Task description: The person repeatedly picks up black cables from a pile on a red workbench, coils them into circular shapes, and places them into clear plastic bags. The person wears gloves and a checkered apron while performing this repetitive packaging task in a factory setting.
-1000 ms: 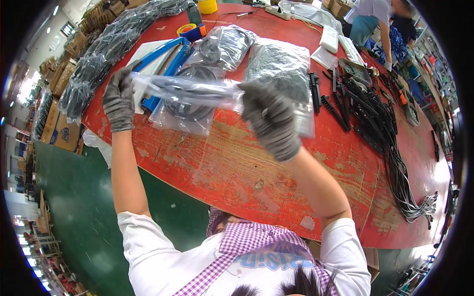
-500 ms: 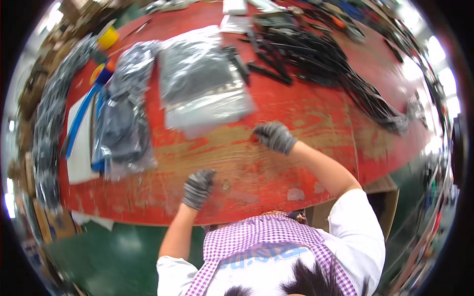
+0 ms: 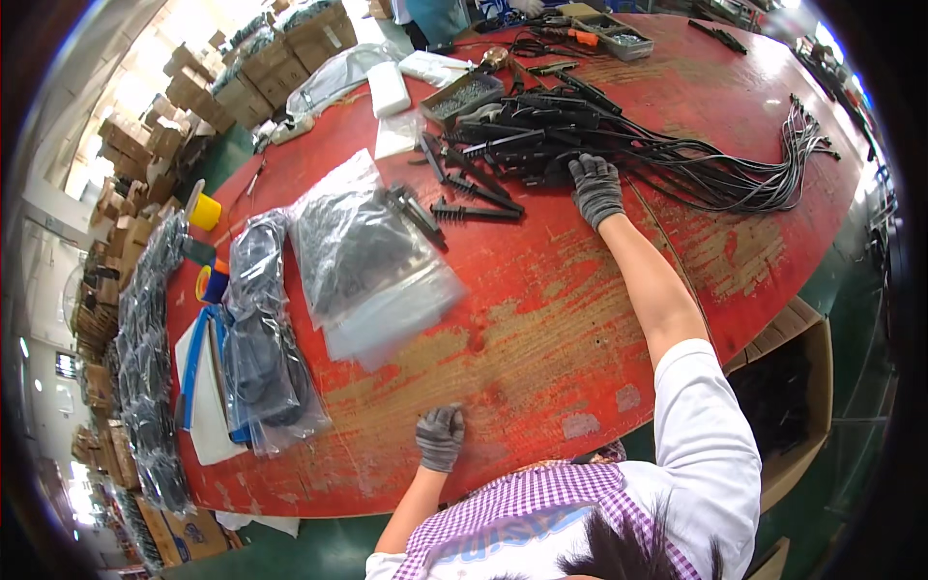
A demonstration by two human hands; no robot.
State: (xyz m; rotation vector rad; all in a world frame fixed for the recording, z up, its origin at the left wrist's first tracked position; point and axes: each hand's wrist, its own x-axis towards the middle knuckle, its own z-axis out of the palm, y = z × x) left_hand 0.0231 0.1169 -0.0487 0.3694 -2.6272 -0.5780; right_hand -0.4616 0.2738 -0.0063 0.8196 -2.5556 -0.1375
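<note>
My left hand (image 3: pixel 441 438), in a grey knitted glove, rests on the red tabletop near its front edge. Its fingers are curled closed, and nothing shows in them. My right hand (image 3: pixel 596 190), gloved alike, reaches forward to the near edge of a pile of black plastic parts (image 3: pixel 541 135). Its fingers are stretched out and touch the pile, with no part gripped that I can see. Thin black cables (image 3: pixel 706 169) trail rightward from the pile. Several ribbed black pieces (image 3: pixel 478 211) lie loose at its left.
Clear bags with black contents (image 3: pixel 343 256) (image 3: pixel 271 358) lie to the left, beside a blue-edged white board (image 3: pixel 208 406) and tape rolls (image 3: pixel 212 282). A tray of small parts (image 3: pixel 464 100) stands behind. An open carton (image 3: pixel 807 387) sits below the table at right.
My right hand has moved forward and right from the bare tabletop to the pile of black parts. My left hand stays near the front edge, closed. The whole view has shifted.
</note>
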